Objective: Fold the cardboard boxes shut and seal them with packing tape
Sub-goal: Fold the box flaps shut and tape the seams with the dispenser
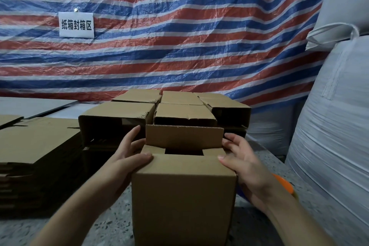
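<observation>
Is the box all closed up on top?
No, the back flap of the box stands up, leaving a dark gap.

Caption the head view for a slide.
Both hands, left hand and right hand, fold the flaps of a cardboard box on the speckled table.

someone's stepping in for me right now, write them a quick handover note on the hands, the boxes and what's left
Left hand: grip on the left side of the front box, thumb on its near flap.
Right hand: same on the right side.
Front box stands on the speckled table; side flaps down, near flap nearly down, far flap upright. No tape on it.
Behind it: a cluster of formed boxes. Left: stack of flat cartons.
An orange object lies mostly hidden behind the right wrist; cannot tell what it is.
Left: fold the far flap down, tape the seam.
</observation>
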